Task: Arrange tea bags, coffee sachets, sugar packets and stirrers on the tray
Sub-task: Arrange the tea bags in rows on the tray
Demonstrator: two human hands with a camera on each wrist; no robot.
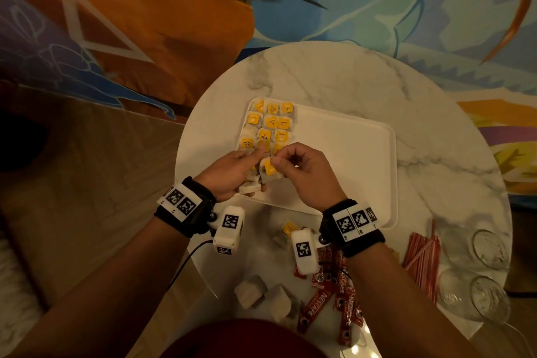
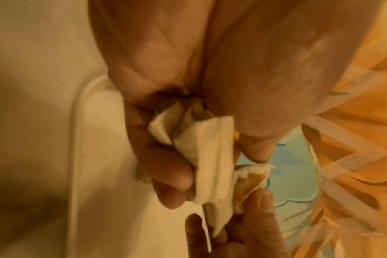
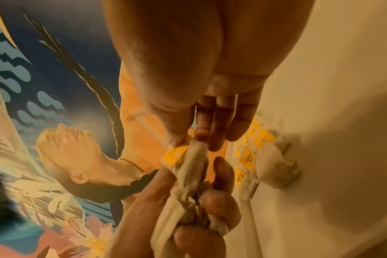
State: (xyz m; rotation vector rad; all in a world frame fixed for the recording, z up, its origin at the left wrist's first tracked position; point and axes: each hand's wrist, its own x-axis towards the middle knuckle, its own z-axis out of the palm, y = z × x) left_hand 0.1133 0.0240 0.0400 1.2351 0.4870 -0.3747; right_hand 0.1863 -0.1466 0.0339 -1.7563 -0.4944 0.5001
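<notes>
A white tray (image 1: 348, 154) lies on the round marble table (image 1: 406, 90). Rows of tea bags (image 1: 270, 125) with yellow tags fill its left end. Over the tray's near left corner my left hand (image 1: 232, 171) grips a bunch of tea bags (image 2: 205, 157), its forefinger stretched toward the rows. My right hand (image 1: 293, 166) pinches the top of one tea bag with a yellow tag (image 1: 268, 167) from that bunch, seen in the right wrist view as a tea bag (image 3: 188, 162) between thumb and forefinger.
Near the front edge lie loose tea bags (image 1: 261, 296), red coffee sachets (image 1: 334, 299) and red-striped stirrers (image 1: 424, 256). Two clear glasses (image 1: 488, 247) stand at the right rim. One more tagged tea bag (image 1: 287, 228) lies just below the tray.
</notes>
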